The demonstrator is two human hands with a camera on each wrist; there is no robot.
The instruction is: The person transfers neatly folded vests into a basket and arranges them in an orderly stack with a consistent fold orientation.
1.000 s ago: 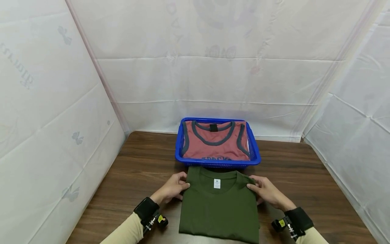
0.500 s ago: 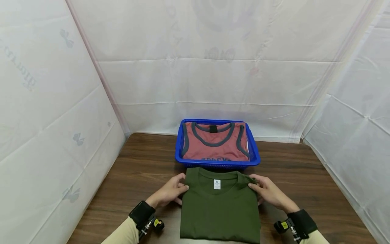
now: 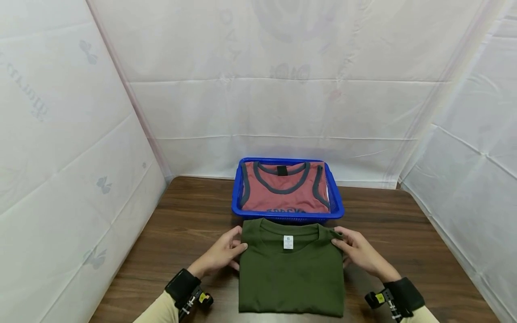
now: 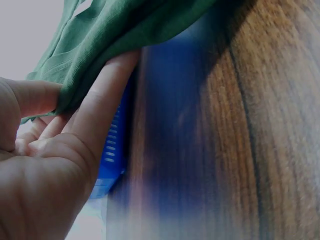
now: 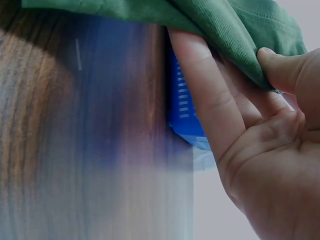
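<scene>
A folded dark green T-shirt [image 3: 291, 278] with a white neck label is held by its two sides, its collar toward the back. My left hand [image 3: 222, 252] pinches the left edge near the shoulder, thumb on top and fingers beneath. On the opposite edge my right hand [image 3: 361, 252] pinches the shirt the same way. Both wrist views show the green cloth between thumb and fingers, raised off the wood. Just behind the collar stands a blue plastic basket [image 3: 338, 210], in which a folded red tank top [image 3: 282, 197] with grey trim lies.
The brown wooden table [image 3: 194, 211] reaches back to a white sheet wall [image 3: 258, 112]. More white sheeting stands at the left [image 3: 72, 179] and right [image 3: 476, 188]. The basket sits close to the table's back edge.
The hands have spread slightly apart, and the T-shirt's upper part is stretched a little wider. Its front hem now shows fully and lies slightly farther back. The basket has stayed in place.
</scene>
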